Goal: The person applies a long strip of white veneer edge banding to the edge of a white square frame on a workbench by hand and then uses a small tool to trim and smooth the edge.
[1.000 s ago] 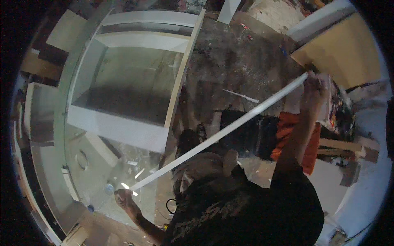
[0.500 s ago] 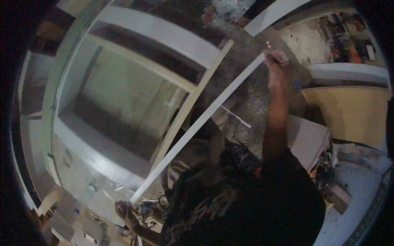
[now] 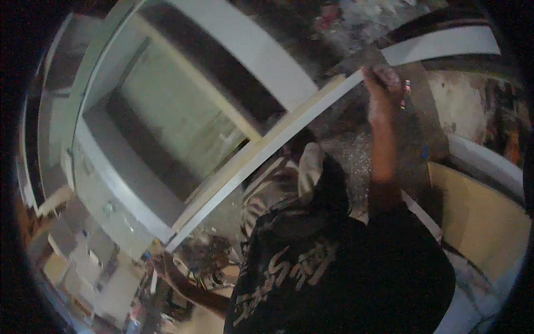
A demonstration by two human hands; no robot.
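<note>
A long white strip [image 3: 267, 162] runs diagonally between my hands. My left hand [image 3: 159, 263] is closed at its lower-left end, and my right hand [image 3: 385, 88] grips its upper-right end. The strip lies along the pale wooden edge [image 3: 208, 186] of a large open cabinet carcass [image 3: 125, 186]; whether they touch along their whole length I cannot tell. White side panels and a pale greenish back board show inside the carcass. The picture is dim and slightly blurred, so the fingertips of my left hand are hard to make out.
A white board [image 3: 445, 45] lies at the upper right. Tan panels [image 3: 481, 217] stand at the right, beyond my right arm. Several board offcuts [image 3: 114, 295] are heaped at the lower left. A small red-and-white item [image 3: 406, 93] shows beside my right hand.
The white strip has come up against the cabinet's wooden edge, closing the wedge-shaped gap between them. Both hands have moved with it, and the view has turned.
</note>
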